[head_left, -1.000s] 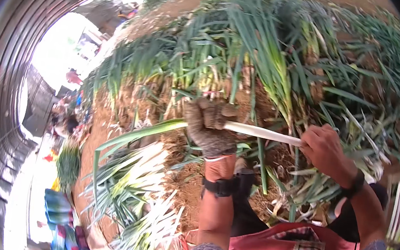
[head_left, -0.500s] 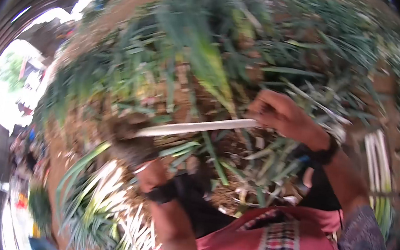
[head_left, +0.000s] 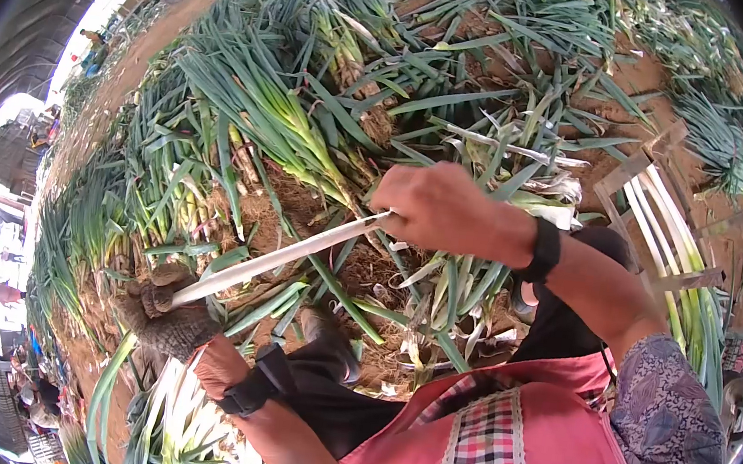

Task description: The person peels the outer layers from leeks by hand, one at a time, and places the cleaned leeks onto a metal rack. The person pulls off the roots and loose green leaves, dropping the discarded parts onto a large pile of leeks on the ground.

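A long green onion [head_left: 282, 257] with a bare white shaft stretches slantwise between my two hands. My left hand [head_left: 162, 314], in a dirty knitted glove, is closed around it at the lower left, and green leaves hang below that hand. My bare right hand [head_left: 447, 211] has its fingers pinched together at the thin upper end of the shaft. Whether they also hold a strip of skin, I cannot make out. Just beyond the shaft lies a bunch of unpeeled green onions [head_left: 288, 117] with soiled roots. White-stemmed green onions [head_left: 177, 411] lie below my left hand.
At right, a wooden rack [head_left: 694, 280] holds several clean white green onions [head_left: 666, 224]. More heaps of green onions [head_left: 542, 18] cover the soil beyond. Loose leaves and peelings [head_left: 473, 308] lie around my legs, and a pink apron [head_left: 549, 445] covers my lap.
My left hand has moved left and down, and my right hand has moved left. The green onion now slants more steeply between them. The view has shifted and become sharper.
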A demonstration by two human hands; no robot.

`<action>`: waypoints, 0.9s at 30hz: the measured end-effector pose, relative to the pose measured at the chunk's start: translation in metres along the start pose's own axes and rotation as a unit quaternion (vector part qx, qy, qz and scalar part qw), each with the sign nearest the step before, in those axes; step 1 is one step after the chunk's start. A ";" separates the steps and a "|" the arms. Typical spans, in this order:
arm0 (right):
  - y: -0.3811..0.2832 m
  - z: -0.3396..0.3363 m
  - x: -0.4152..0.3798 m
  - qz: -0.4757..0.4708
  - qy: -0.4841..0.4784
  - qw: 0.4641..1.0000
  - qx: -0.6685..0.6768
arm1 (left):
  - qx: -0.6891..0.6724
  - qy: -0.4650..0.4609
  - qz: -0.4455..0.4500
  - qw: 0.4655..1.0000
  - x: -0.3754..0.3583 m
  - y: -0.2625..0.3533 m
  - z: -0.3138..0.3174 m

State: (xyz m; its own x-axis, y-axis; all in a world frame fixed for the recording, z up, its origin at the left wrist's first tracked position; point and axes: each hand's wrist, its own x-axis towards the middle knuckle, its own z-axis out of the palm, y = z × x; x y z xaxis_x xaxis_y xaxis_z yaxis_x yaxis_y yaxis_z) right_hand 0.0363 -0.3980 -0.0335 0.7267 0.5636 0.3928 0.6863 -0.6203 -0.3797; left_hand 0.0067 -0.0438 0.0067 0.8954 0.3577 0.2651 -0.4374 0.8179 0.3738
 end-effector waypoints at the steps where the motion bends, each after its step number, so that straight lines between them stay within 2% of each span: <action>1: -0.008 0.003 -0.001 0.000 -0.006 1.000 -0.002 | 0.018 0.025 0.002 1.000 0.000 0.000 0.002; 5: -0.022 0.010 0.003 0.009 -0.016 1.000 -0.011 | -0.013 -0.013 -0.022 1.000 0.000 -0.006 0.004; 8: -0.021 0.010 0.005 0.006 0.002 1.000 -0.012 | -0.016 -0.023 -0.008 1.000 0.001 -0.007 0.002; 13: -0.023 0.009 0.007 -0.005 0.003 1.000 -0.017 | 0.007 0.030 0.039 0.999 0.001 0.001 -0.007; 19: -0.019 0.015 0.007 -0.019 0.007 0.999 -0.034 | -0.013 0.050 0.009 0.999 -0.003 0.004 -0.002; 27: -0.012 0.012 0.006 -0.058 -0.006 0.996 -0.061 | -0.015 0.042 0.013 0.999 -0.001 0.005 -0.006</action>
State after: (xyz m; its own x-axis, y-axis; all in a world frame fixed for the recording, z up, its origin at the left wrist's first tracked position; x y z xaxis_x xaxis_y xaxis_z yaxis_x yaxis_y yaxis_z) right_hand 0.0333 -0.3808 -0.0367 0.6443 0.6409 0.4174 0.7569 -0.6126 -0.2277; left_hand 0.0043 -0.0369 0.0027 0.8886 0.4135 0.1986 -0.4582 0.8212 0.3400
